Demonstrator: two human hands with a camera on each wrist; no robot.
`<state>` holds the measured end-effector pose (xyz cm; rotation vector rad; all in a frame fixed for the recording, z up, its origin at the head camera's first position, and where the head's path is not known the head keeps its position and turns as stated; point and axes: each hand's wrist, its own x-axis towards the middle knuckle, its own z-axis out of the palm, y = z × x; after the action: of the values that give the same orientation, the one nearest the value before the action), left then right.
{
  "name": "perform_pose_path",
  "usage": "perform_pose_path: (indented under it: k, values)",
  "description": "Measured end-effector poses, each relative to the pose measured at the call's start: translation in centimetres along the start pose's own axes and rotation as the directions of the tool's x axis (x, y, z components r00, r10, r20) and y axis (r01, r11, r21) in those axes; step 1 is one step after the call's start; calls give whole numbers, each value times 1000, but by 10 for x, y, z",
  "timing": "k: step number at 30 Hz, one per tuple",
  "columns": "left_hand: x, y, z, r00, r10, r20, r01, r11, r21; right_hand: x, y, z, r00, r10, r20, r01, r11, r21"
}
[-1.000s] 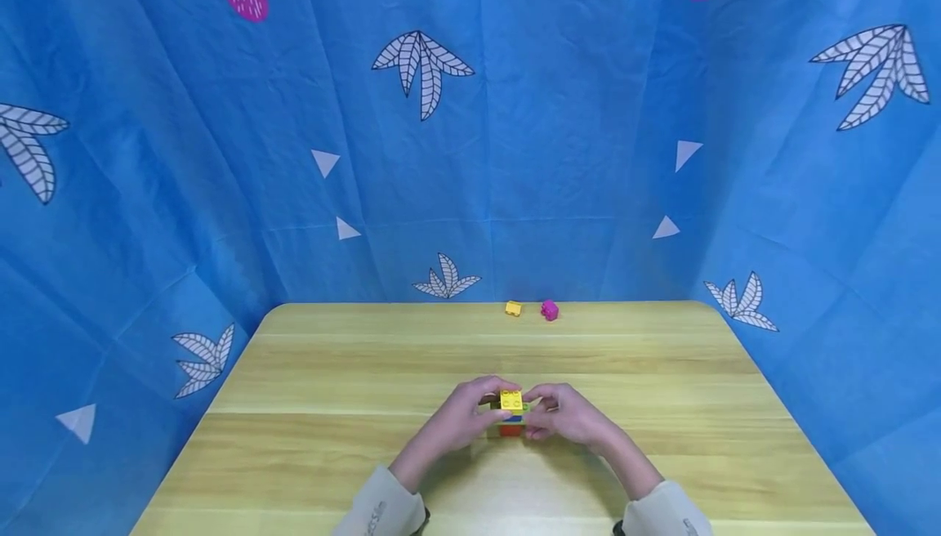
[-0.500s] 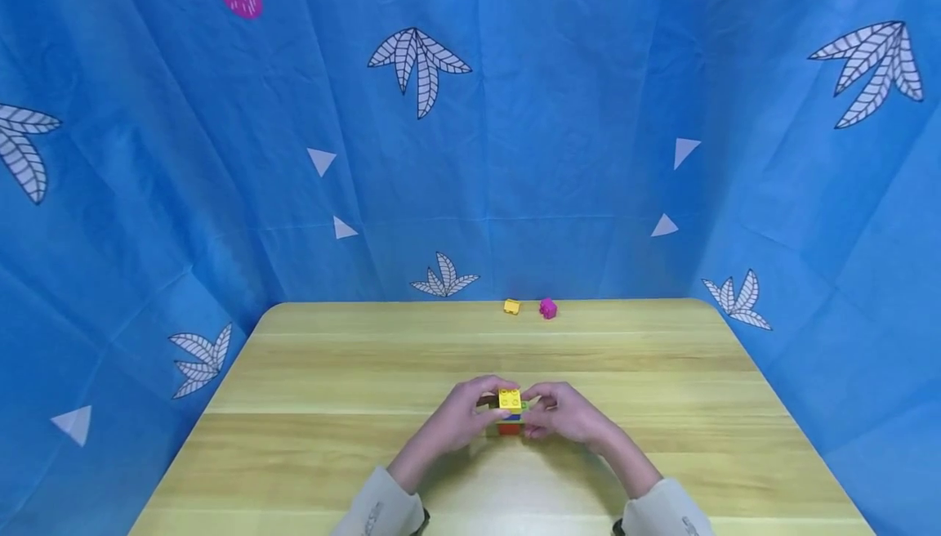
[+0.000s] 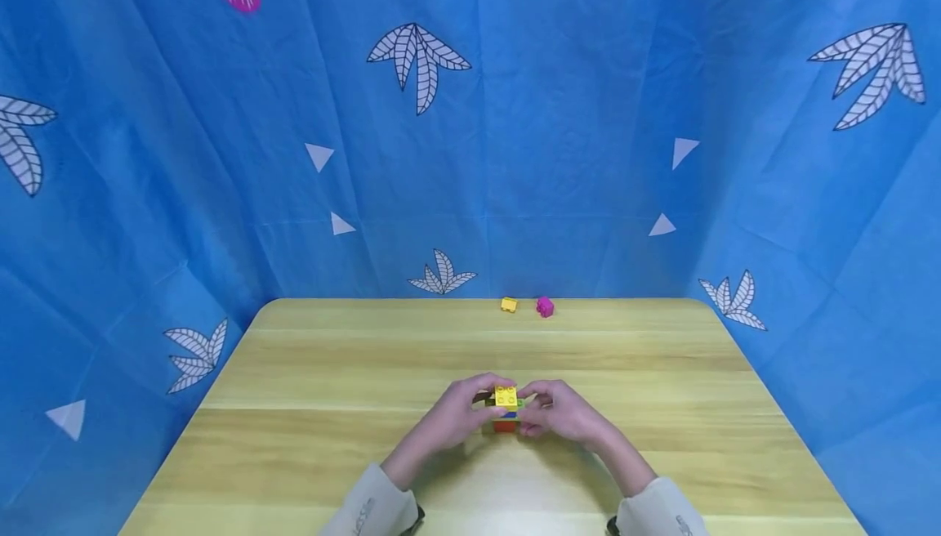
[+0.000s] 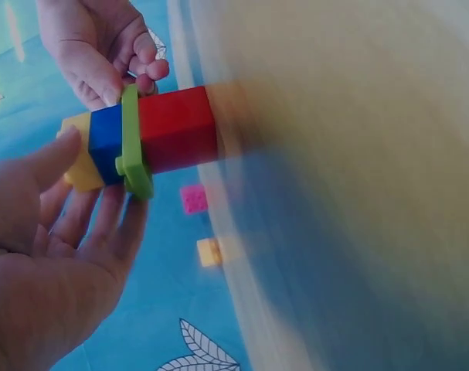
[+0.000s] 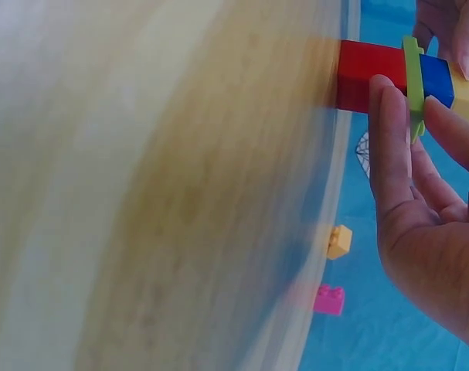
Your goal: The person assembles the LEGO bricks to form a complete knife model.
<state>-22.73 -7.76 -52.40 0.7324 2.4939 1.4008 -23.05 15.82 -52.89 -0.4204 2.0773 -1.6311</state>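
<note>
Upright four-colour block stack point(image 4: 131, 131)

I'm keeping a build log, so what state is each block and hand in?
Stack: assembled, held upright, red block lowest
Left hand: gripping the stack's upper part
Right hand: holding the stack lower down
Loose yellow block: unattached, near the table's far edge
Pink block: unattached, beside it with a gap

Hands point(image 3: 465, 413) point(image 3: 556, 411) flank a block stack point(image 3: 506, 395), blocking its sides. Open desk point(image 3: 316, 368) stretches either side of the arms point(image 3: 621, 458) and ahead, up to a yellow block point(image 3: 509, 305), pink block point(image 3: 545, 307) and blue curtain point(image 3: 573, 152).
</note>
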Motion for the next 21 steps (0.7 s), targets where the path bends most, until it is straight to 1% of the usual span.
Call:
perform_pose_path:
  k: [4, 6, 10, 12, 14, 18, 21]
  values:
    - [1, 0, -1, 1000, 25, -7, -25, 1000, 9, 1, -2, 0, 1000, 5, -10, -5, 1000, 4]
    - [0, -1, 1, 1000, 18, -19, -17, 1000, 26, 1, -3, 0, 1000, 10, -7, -10, 1000, 14]
    - [-4, -3, 4, 998, -36, -44, 39, 997, 60, 1, -3, 2, 1000, 10, -1, -10, 999, 30]
    - [-5, -5, 5, 997, -64, -52, 67, 996, 64, 1, -3, 2, 1000, 9, -6, -9, 1000, 29]
    - [-6, -6, 4, 994, -94, -52, 96, 994, 46, 2, -2, 1, 1000, 9, -13, -8, 1000, 26]
    - [-8, -10, 2, 991, -127, -44, 127, 992, -11, 3, -2, 1, 1000, 5, -16, -4, 1000, 24]
    - [-9, -12, 0, 990, -138, -38, 137, 990, -42, 3, -1, 2, 1000, 0, -7, 1, 999, 34]
